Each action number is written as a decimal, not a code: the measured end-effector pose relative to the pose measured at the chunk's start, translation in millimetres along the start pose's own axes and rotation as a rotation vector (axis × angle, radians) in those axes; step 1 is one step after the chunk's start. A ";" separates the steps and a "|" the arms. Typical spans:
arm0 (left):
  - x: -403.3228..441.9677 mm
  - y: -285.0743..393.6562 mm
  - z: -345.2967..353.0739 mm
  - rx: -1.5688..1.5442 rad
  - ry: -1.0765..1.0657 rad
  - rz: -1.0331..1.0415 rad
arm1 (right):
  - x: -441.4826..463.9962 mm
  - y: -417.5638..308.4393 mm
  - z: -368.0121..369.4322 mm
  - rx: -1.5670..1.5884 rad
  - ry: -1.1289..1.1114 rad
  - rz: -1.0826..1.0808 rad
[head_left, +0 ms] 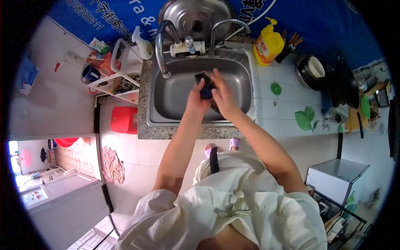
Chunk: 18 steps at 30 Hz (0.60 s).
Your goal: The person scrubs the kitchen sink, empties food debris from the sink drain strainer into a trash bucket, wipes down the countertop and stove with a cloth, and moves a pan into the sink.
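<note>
Head view: holding a small dark crumpled bundle (206,92) over the rectangular stainless-steel sink basin (173,93).
Grasping it between thumb and fingers of the left hand (198,99); extending unclenched, motion-blurred fingers of the right hand (224,96) close beside it, contact impossible to tell. Near a curved chrome faucet (159,52) and, well apart, a yellow plastic pump bottle (268,45).

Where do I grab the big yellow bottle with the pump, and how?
I'd hold the yellow bottle around its wide body, below the skinny pump, which looks easier to bump or press. Come from the front or from the sink side: the blue sheet is behind it and the sticks are close on its right. That should make a steadier grip.
</note>
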<state>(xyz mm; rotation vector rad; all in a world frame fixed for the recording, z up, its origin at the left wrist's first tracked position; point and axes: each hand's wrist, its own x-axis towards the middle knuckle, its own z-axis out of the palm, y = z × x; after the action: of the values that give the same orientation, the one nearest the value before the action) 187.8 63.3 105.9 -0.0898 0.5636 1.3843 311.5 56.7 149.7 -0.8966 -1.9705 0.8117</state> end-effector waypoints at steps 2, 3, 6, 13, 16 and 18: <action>15.0 11.2 -12.6 0.018 -0.011 0.168 | -9.7 11.3 -11.7 0.009 0.090 0.134; 9.2 18.5 -6.3 -0.009 0.003 0.177 | -15.7 17.6 -17.7 0.014 0.174 0.258; 28.1 44.3 -37.8 0.133 0.084 0.070 | -44.6 51.0 -23.9 0.060 0.277 0.465; 22.4 59.4 11.2 0.550 0.412 0.048 | -82.5 68.4 -30.9 0.004 0.323 0.571; 30.1 60.7 9.8 0.656 0.439 0.043 | -88.1 76.6 -26.7 -0.050 0.348 0.532; 31.8 62.4 8.4 0.639 0.402 0.013 | -89.7 76.3 -24.1 -0.077 0.352 0.515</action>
<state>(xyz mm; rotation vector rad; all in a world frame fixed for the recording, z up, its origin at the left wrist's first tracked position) 134.1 108.0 116.0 0.1568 1.3198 1.1446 392.6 30.4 65.0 -1.5166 -1.4878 0.7924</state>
